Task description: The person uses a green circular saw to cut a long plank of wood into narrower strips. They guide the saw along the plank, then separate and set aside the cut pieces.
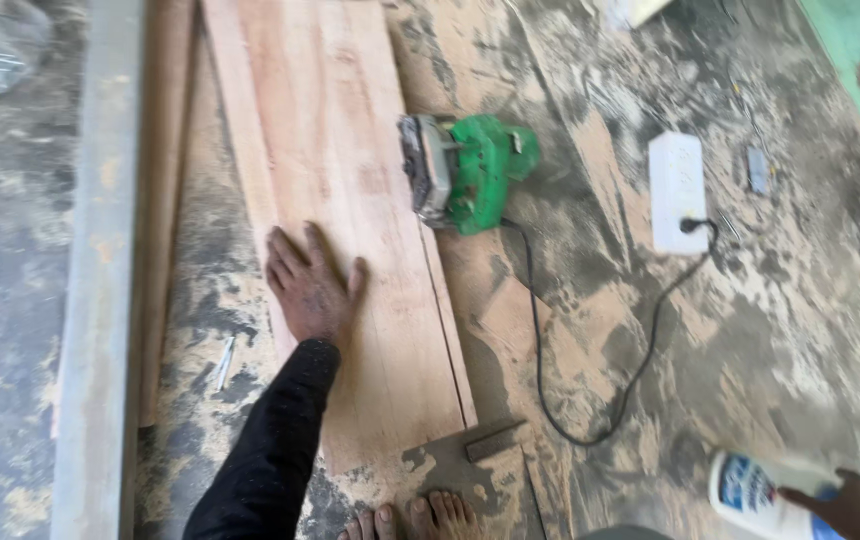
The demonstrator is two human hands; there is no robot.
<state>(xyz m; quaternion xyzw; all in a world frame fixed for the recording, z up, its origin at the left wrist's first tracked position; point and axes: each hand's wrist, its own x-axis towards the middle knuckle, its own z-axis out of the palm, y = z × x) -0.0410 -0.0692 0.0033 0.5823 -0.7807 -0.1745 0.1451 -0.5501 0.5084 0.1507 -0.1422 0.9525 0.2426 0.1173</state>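
A long pale wooden board (350, 130) lies on the dusty floor. My left hand (308, 285) rests flat on it with the fingers spread, at the end of a black sleeve. At the bottom right edge my right hand (855, 505) grips a white bottle with a blue label (755, 495), lying low over the floor. A green electric sander (465, 172) lies on its side at the board's right edge, a hand's width beyond my left hand.
The sander's black cord (550, 400) loops across the floor to a white power strip (677, 190). A grey metal rail (100, 270) and a wooden strip (162, 200) run along the left. My bare toes (420, 518) show at the bottom, near a small wood block (495, 441).
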